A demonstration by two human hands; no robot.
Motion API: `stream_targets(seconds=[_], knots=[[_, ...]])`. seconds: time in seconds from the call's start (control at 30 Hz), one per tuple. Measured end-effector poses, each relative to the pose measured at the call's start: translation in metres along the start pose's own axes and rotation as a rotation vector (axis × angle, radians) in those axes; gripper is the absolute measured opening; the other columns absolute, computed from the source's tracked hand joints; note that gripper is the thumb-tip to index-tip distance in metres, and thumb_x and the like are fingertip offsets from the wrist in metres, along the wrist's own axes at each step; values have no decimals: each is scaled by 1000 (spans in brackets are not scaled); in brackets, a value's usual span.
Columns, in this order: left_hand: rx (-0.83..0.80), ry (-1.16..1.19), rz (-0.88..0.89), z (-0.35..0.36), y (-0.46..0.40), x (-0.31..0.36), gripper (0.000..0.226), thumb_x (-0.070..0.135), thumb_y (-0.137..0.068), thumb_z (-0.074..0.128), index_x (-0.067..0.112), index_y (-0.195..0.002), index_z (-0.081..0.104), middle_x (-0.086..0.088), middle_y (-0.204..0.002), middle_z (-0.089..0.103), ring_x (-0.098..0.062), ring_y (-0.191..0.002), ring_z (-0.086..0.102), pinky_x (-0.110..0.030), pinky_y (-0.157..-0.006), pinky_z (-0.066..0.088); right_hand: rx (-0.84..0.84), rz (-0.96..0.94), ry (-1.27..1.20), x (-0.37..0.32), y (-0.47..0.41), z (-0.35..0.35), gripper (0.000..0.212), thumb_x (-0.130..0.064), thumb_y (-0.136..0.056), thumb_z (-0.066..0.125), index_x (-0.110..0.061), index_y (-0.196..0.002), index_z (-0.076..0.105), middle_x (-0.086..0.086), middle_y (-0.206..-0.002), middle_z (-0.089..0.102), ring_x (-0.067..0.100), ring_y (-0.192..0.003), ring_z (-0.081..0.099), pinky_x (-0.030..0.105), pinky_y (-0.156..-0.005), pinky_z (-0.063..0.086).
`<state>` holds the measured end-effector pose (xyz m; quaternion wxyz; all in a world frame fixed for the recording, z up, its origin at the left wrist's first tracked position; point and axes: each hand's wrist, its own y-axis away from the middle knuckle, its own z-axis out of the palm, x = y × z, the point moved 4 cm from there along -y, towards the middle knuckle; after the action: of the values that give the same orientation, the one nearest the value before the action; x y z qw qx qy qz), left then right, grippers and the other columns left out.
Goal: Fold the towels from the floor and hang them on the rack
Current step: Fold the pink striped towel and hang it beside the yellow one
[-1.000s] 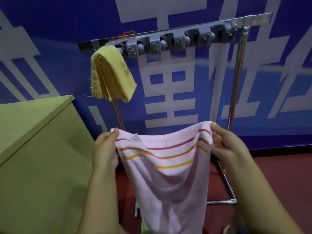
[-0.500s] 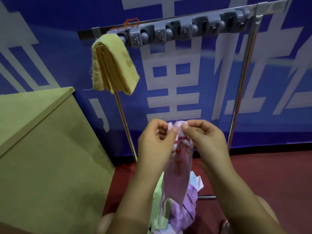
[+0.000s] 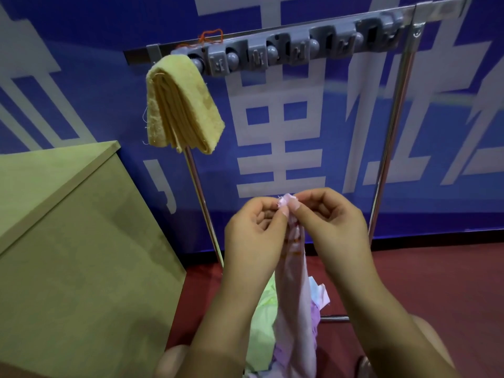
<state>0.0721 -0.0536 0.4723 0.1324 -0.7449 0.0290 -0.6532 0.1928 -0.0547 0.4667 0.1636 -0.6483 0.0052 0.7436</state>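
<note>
1 yellow towel [image 3: 182,105] hangs on the rack [image 3: 300,36]; left hand [image 3: 253,236] and right hand [image 3: 332,227] pinch the pink towel [image 3: 296,309], half-folded; more towels [image 3: 263,317] wait on the floor [image 3: 422,282].

Pink towel [image 3: 294,309] ran off bottom edge; floor pile [image 3: 263,323] mostly hidden behind it; rack [image 3: 392,137] feet unseen.

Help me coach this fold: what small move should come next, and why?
Probably slide one hand down the pink towel to smooth it before the next fold. The left hand and the right hand pinch its top corners together, so it hangs doubled and narrow. Only the yellow towel is on the rack.
</note>
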Motion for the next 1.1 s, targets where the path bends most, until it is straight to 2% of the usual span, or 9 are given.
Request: stream_targets(seconds=[0.33, 0.47, 0.63, 0.77, 0.87, 0.93, 0.97, 1.03, 1.1], knots=[[-57, 54, -37, 1, 5, 0, 19, 7, -92, 58, 20, -96, 71, 1, -84, 76, -9, -79, 72, -26, -74, 58, -21, -66, 58, -3, 4, -1, 7, -20, -83, 69, -15, -86, 72, -3, -81, 73, 7, -81, 69, 20, -73, 55], [-108, 33, -11, -1, 6, 1, 28, 0, -93, 51, 12, -110, 69, -4, -93, 75, -10, -84, 72, -25, -77, 58, -65, -77, 57, 0, 2, 1, 14, -10, -80, 72, -17, -92, 72, -3, -88, 74, 8, -89, 69, 23, -80, 54], [-173, 89, -49, 0, 4, 1, 38, -10, -93, 44, 14, -112, 67, -6, -104, 73, -12, -92, 71, -26, -86, 56, -83, -111, 91, -1, -1, -1, 15, -7, -78, 72, -18, -89, 70, -3, -87, 73, 6, -88, 69, 21, -78, 54], [-228, 121, -49, -2, 4, -1, 37, -10, -92, 46, 12, -113, 67, -4, -104, 73, -12, -92, 71, -19, -76, 55, -101, -115, 90, -3, -3, -1, 13, -5, -80, 69, -19, -83, 68, -5, -80, 73, 4, -81, 69, 16, -72, 53], [-199, 36, 55, -8, 0, 1, 30, -1, -89, 58, 21, -104, 70, 4, -99, 73, -7, -90, 70, -17, -72, 54, -128, -115, 61, -6, -6, -1, 10, -4, -83, 66, -13, -86, 67, -3, -79, 72, 3, -78, 69, 14, -70, 53], [-106, -226, 224, -15, -7, 1, 24, 14, -82, 71, 30, -99, 64, 12, -103, 66, -3, -97, 63, -18, -76, 51, -157, -104, 37, -8, -8, 0, 8, -2, -86, 61, -8, -90, 65, -3, -82, 70, 1, -77, 67, 13, -69, 52], [-77, -344, 279, -17, -11, -1, 32, 21, -77, 75, 34, -101, 58, 16, -108, 57, -1, -103, 57, -16, -79, 47, -171, -102, 38, -8, -10, 0, 8, -2, -88, 59, -9, -91, 63, -3, -84, 68, 0, -78, 66, 13, -70, 52], [-153, -442, 284, -21, -17, -9, 57, 31, -70, 79, 42, -115, 47, 18, -125, 43, 0, -121, 41, -12, -90, 37, -211, -94, 34, -10, -13, 1, 10, -5, -90, 56, -13, -92, 61, -3, -85, 66, 3, -81, 65, 17, -73, 53], [-336, -458, 223, -23, -24, -20, 69, 42, -65, 79, 49, -124, 43, 20, -136, 36, 0, -129, 33, -15, -99, 32, -257, -85, -1, -12, -16, 0, 11, -6, -91, 54, -15, -91, 60, -3, -85, 65, 5, -81, 64, 18, -69, 51]])
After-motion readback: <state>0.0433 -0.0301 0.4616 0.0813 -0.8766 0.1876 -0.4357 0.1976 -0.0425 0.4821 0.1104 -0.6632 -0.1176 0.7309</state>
